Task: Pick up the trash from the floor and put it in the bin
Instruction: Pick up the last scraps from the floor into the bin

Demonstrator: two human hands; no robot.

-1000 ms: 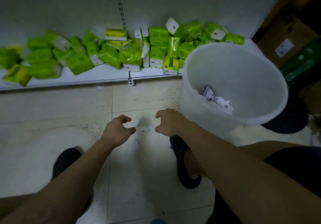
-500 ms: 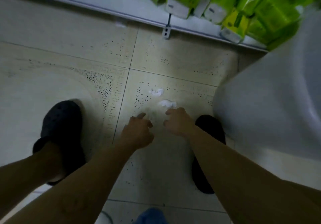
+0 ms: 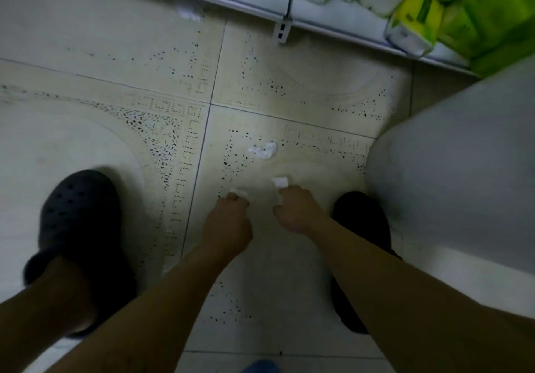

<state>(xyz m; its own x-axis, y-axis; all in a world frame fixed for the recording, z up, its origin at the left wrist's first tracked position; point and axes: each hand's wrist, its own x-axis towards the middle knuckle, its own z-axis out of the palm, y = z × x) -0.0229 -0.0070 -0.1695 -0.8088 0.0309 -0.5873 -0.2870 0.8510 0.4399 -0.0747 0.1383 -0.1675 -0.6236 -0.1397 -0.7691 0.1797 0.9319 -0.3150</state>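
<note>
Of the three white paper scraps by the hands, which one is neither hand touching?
The crumpled scrap farthest forward, lying free on the tile. The left hand pinches the left scrap, the right hand the right scrap.

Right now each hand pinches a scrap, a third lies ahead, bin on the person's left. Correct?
No. The head view shows the bin on the person's right. The left hand pinches the left scrap, the right hand the right scrap, and the third scrap lies ahead.
</note>
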